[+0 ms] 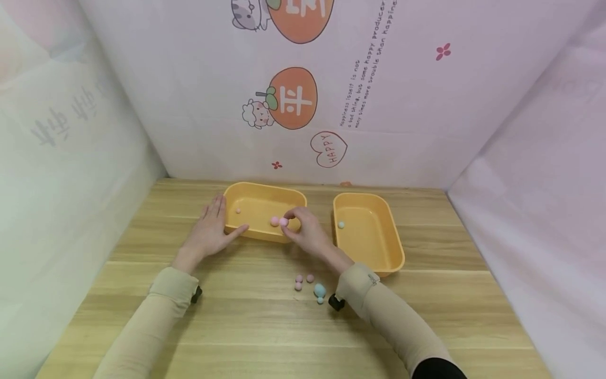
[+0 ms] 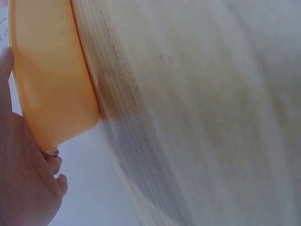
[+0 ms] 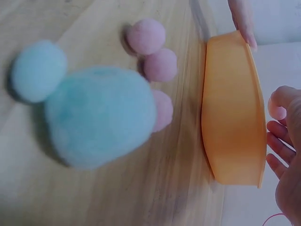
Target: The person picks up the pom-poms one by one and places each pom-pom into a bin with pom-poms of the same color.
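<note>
My right hand (image 1: 310,234) pinches a pink pom-pom (image 1: 284,222) between thumb and index finger, over the right part of the left yellow tray (image 1: 265,190). Beside it a second pink pom-pom (image 1: 274,221) shows against the tray floor, and a tiny pink pom-pom (image 1: 238,211) lies toward the left end. My left hand (image 1: 208,231) rests on that tray's left end, fingers fairly straight along the end wall and thumb spread to the near rim. In the right wrist view, the held pom-pom (image 3: 277,111) is partly covered by the fingers.
A second yellow tray (image 1: 396,237) stands to the right with a small pale green pom-pom (image 1: 341,225) inside. On the wooden table (image 1: 246,326), nearer me, lie a large blue pom-pom (image 1: 319,290), a small blue pom-pom (image 1: 320,300) and several pink pom-poms (image 1: 310,278). Printed cloth walls surround the table.
</note>
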`<action>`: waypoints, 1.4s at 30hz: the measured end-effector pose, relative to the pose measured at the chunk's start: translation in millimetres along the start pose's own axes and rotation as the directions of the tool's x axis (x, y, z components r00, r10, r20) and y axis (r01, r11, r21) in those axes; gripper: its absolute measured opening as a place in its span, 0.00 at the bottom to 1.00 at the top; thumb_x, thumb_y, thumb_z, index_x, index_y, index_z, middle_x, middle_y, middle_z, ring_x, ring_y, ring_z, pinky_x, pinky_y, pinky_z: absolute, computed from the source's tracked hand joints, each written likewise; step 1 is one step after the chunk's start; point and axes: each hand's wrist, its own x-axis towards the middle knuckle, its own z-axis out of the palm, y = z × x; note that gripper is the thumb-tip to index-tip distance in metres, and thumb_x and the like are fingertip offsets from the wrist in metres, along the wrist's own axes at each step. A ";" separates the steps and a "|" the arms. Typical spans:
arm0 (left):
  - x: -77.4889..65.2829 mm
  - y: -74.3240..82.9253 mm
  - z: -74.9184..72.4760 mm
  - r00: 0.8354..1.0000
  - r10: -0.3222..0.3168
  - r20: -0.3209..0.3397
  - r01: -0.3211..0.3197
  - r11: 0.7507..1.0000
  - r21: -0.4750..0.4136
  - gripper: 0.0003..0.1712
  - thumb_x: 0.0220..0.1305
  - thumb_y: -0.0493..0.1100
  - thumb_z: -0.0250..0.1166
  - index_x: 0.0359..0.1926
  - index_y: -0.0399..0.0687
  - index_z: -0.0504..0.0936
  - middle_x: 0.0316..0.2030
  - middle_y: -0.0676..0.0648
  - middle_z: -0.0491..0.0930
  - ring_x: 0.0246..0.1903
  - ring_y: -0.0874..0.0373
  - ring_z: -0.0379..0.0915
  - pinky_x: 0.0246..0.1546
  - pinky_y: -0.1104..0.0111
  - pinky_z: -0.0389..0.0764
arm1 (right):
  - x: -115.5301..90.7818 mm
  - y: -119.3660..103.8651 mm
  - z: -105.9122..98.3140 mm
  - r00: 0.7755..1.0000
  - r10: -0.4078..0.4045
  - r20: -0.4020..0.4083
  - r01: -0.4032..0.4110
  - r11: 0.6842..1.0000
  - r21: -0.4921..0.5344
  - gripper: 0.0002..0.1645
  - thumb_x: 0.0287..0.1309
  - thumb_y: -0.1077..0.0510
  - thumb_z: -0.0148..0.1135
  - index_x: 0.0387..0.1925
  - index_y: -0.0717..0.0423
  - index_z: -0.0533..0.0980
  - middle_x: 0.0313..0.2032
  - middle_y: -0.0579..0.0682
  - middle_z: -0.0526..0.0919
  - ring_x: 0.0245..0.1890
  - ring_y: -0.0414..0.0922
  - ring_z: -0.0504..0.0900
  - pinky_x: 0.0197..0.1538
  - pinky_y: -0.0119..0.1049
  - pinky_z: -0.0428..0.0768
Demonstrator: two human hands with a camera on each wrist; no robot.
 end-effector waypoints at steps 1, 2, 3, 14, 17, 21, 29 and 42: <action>-0.3 -0.4 -0.1 1.000 -0.001 0.002 0.001 1.000 0.001 0.68 0.79 0.78 0.48 0.85 0.24 0.35 0.87 0.25 0.36 0.89 0.30 0.35 0.90 0.40 0.43 | 1.8 0.4 1.2 1.000 0.008 0.002 -0.008 1.000 0.013 0.14 0.71 0.60 0.73 0.53 0.61 0.82 0.53 0.58 0.88 0.59 0.58 0.86 0.67 0.58 0.86; -0.9 -1.0 0.2 1.000 -0.003 0.003 0.003 1.000 0.003 0.68 0.79 0.79 0.48 0.85 0.24 0.35 0.87 0.25 0.36 0.89 0.30 0.35 0.90 0.40 0.43 | 3.6 0.8 2.4 1.000 0.017 0.004 -0.017 1.000 0.026 0.14 0.71 0.60 0.73 0.53 0.62 0.82 0.53 0.59 0.88 0.60 0.59 0.85 0.69 0.59 0.85; -1.1 -1.6 0.6 1.000 -0.004 0.004 0.004 1.000 0.004 0.69 0.79 0.79 0.48 0.86 0.25 0.35 0.88 0.26 0.36 0.89 0.30 0.34 0.90 0.41 0.43 | 5.6 1.6 3.6 1.000 0.018 0.003 -0.018 0.999 0.037 0.14 0.71 0.61 0.73 0.53 0.63 0.82 0.53 0.60 0.88 0.60 0.61 0.85 0.69 0.60 0.84; 1.1 -3.8 3.2 1.000 -0.002 -0.004 0.002 1.000 -0.003 0.70 0.77 0.80 0.48 0.86 0.26 0.35 0.88 0.26 0.37 0.89 0.32 0.35 0.91 0.41 0.44 | 22.9 6.7 8.1 0.998 0.061 -0.027 -0.060 0.998 0.034 0.14 0.69 0.63 0.75 0.51 0.64 0.82 0.54 0.63 0.87 0.60 0.59 0.85 0.69 0.56 0.84; 0.2 -2.8 2.0 1.000 -0.003 -0.007 0.003 1.000 -0.005 0.69 0.78 0.80 0.49 0.86 0.25 0.36 0.88 0.26 0.38 0.89 0.31 0.36 0.91 0.41 0.44 | 25.3 8.5 10.2 0.997 0.076 -0.031 -0.076 0.997 0.023 0.14 0.69 0.62 0.75 0.52 0.63 0.82 0.55 0.62 0.87 0.60 0.58 0.85 0.70 0.54 0.84; -0.9 -1.1 1.0 1.000 -0.003 -0.013 0.003 1.000 -0.011 0.69 0.78 0.79 0.50 0.86 0.25 0.37 0.88 0.26 0.38 0.89 0.31 0.37 0.90 0.41 0.45 | 27.9 10.0 13.2 0.995 0.082 -0.049 -0.082 0.997 0.017 0.13 0.70 0.62 0.74 0.51 0.63 0.82 0.54 0.61 0.86 0.60 0.57 0.84 0.70 0.53 0.84; 0.5 -2.2 3.4 1.000 -0.005 -0.024 0.005 1.000 -0.017 0.69 0.78 0.79 0.50 0.86 0.25 0.37 0.88 0.26 0.38 0.89 0.31 0.37 0.90 0.40 0.45 | 34.2 9.5 19.2 0.995 0.068 -0.079 -0.069 0.998 -0.015 0.12 0.69 0.62 0.75 0.50 0.63 0.83 0.54 0.62 0.87 0.60 0.58 0.85 0.70 0.52 0.84; 3.9 -5.1 6.3 1.000 -0.006 -0.015 0.006 1.000 -0.006 0.69 0.77 0.80 0.49 0.86 0.26 0.36 0.88 0.26 0.38 0.89 0.31 0.35 0.90 0.40 0.45 | 37.0 23.4 27.6 0.993 0.046 -0.106 -0.048 0.999 -0.022 0.15 0.69 0.56 0.76 0.50 0.60 0.83 0.53 0.59 0.87 0.59 0.56 0.85 0.69 0.51 0.85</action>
